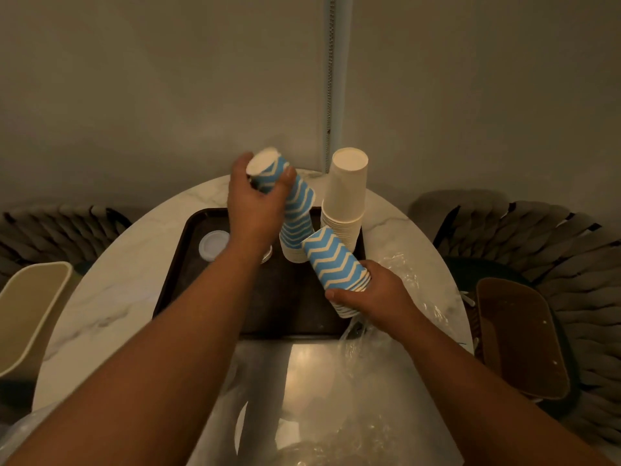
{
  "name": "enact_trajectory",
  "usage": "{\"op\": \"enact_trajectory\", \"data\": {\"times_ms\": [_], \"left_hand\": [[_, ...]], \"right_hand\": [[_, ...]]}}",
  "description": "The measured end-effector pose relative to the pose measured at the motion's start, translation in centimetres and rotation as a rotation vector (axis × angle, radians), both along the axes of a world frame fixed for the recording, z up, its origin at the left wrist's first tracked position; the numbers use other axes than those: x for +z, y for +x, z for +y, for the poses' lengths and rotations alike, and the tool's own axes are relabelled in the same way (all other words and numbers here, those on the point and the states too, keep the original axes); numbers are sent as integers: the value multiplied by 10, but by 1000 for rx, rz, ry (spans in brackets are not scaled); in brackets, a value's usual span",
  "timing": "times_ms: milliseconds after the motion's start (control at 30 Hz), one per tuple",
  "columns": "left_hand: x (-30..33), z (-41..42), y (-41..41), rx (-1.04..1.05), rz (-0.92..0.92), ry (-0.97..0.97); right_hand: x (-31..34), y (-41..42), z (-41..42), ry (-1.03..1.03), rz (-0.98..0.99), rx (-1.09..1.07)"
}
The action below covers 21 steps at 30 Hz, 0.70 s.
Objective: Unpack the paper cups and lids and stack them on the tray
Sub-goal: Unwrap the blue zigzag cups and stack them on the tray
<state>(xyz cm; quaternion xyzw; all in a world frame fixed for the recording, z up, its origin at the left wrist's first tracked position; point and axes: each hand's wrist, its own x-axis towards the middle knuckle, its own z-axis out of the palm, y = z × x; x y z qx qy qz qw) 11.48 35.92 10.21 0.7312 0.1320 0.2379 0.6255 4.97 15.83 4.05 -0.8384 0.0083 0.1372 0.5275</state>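
- Our left hand [257, 205] has its grip curled round the top of a tall stack of blue zigzag cups [295, 213], which leans to the left while its foot seems to rest on the tray [174, 290]. If we let go before it stands straight, we judge it would topple onto the lid or off the tray.
- Our right hand [368, 295] grips a shorter stack of the same zigzag cups [332, 260] from below, tilted, its closed end just beside the foot of the tall stack. A nudge there could kick the tall stack's base sideways.
- The plain cream cups [346, 193] stand bottoms up in a high stack at the tray's far right corner, close to both zigzag stacks. A knock from either hand could bring them down toward the bench [111, 264] edge.
- Clear plastic wrap [400, 264] lies loose under and beside our right hand; it could snag the cups or drag onto the tray.
- The cups look light, thin-walled paper, nested tightly; a hard squeeze would likely dent the rims.
- A white lid [213, 245] lies flat on the tray to the left, partly hidden by our left forearm; we cannot tell whether more lids sit under it.
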Motion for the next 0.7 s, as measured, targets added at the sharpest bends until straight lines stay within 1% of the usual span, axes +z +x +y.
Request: {"op": "enact_trajectory", "data": {"times_ms": [100, 167, 267, 367, 533, 600, 633, 700], "left_hand": [[-8, 9, 24, -45, -40, 318], [-20, 6, 30, -83, -22, 432], [-43, 4, 28, -129, 66, 442], [-65, 2, 23, -138, 107, 485], [-77, -1, 14, -185, 208, 552], [-71, -3, 10, -167, 213, 560], [-66, -6, 7, -135, 184, 545], [-53, -16, -7, -18, 43, 414]], "right_hand": [[-6, 2, -3, 27, 3, -27], [-7, 2, -5, 33, -1, -36], [-7, 1, -8, 39, -7, -40], [-8, 1, -11, 35, 9, -44], [-12, 0, -14, 93, 40, -59], [-8, -1, -14, 187, 70, -57], [-6, -1, -13, 262, 87, -62], [-4, -1, -13, 433, 130, -95]]}}
